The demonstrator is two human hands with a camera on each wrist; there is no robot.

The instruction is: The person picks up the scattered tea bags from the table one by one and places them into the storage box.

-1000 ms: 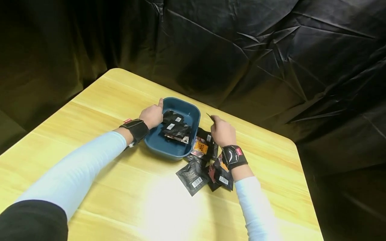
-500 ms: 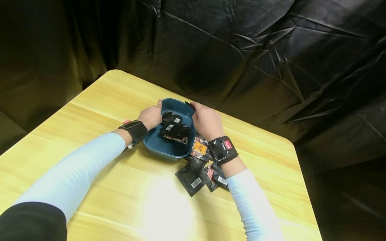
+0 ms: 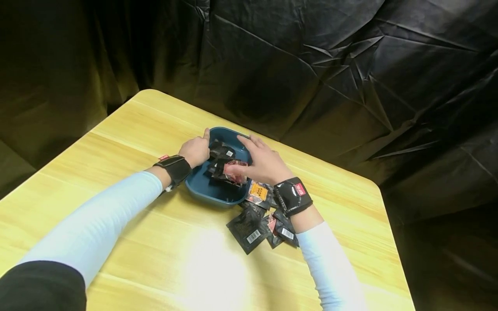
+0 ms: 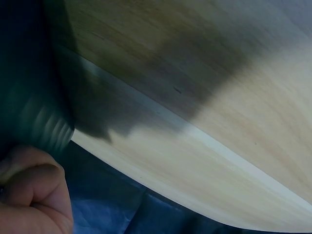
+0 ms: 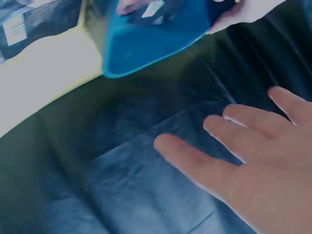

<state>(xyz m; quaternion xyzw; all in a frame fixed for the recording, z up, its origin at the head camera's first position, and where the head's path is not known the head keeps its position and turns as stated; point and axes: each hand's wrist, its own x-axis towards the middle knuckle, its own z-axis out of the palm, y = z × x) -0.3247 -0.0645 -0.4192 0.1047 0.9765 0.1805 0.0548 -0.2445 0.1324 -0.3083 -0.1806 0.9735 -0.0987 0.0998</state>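
A dark blue plastic tub [image 3: 212,196] with several black sachets inside stands toward the table's far side. My left hand [image 3: 194,151] holds the tub's left rim, index finger stretched along the edge; in the left wrist view that hand [image 4: 36,190] has curled fingers. Over the tub's right side, my right hand [image 3: 268,164] has its fingers spread, and the right wrist view shows this hand [image 5: 263,165] with straight fingers and nothing gripped. Below its thumb lies a sachet with a red label [image 3: 240,163], on top of the others. Whether the thumb touches it, I cannot tell.
Several more black sachets [image 3: 249,229] lie in a loose pile on the wooden table [image 3: 155,242], against and in front of the tub's right side. One shows an orange label [image 3: 258,191]. Black sheeting [image 3: 264,65] hangs behind the table's far edge.
My right hand has carried a sachet leftward from the pile to the tub, let go of it and spread its fingers. The red-labelled sachet now lies inside. My left hand stays put.
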